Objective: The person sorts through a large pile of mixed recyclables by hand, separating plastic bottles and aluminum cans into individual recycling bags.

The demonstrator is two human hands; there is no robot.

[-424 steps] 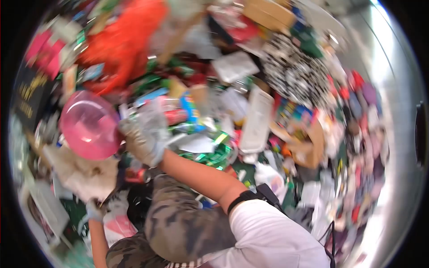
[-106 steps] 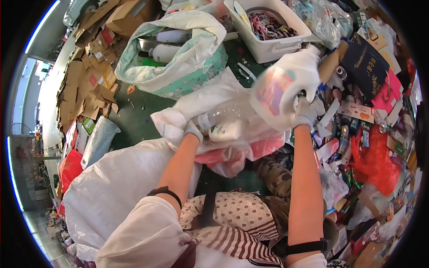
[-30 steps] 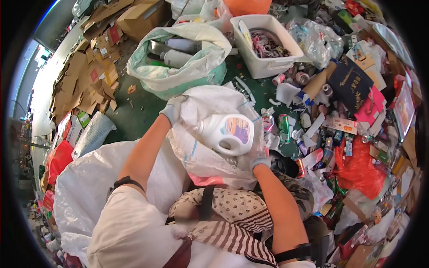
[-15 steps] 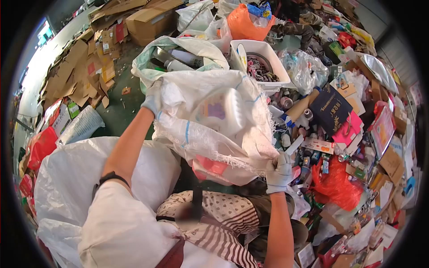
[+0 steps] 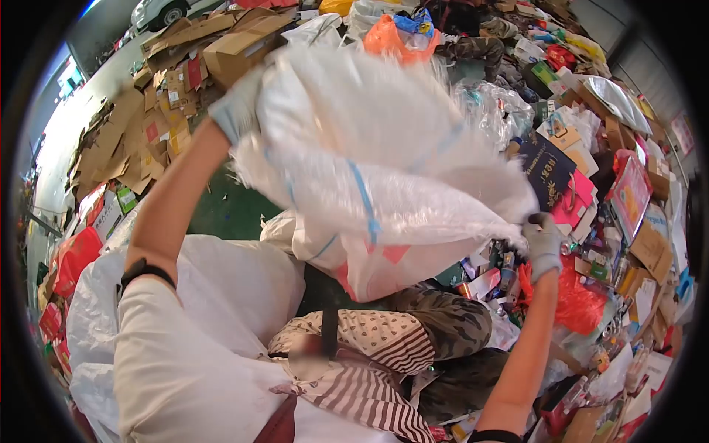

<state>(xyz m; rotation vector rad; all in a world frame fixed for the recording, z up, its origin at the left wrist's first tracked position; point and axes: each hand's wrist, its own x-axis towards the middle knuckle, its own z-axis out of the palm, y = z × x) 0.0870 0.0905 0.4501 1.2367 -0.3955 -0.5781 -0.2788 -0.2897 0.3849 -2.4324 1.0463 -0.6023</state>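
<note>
Sack (image 5: 377,162), one big white woven one with blue stripes, is held up in front of the person, blurred. Left hand (image 5: 238,109), gloved, has its fingers clamped on the top edge; right hand (image 5: 544,242), gloved too, pinches the lower corner. It hides the floor behind. Beside it: one dark booklet (image 5: 550,173) with gold lettering, unreadable, one red bag (image 5: 576,299), flattened cardboard (image 5: 140,140).

Both arms are raised and spread wide. The left hand (image 5: 238,109), gloved, is lifted high at upper left, arm nearly straight, a dark band around the upper arm, grip closed on woven cloth. The right hand (image 5: 544,244), also gloved, sits lower at right, forearm upright, fingers clenched in a tight grip.
</note>
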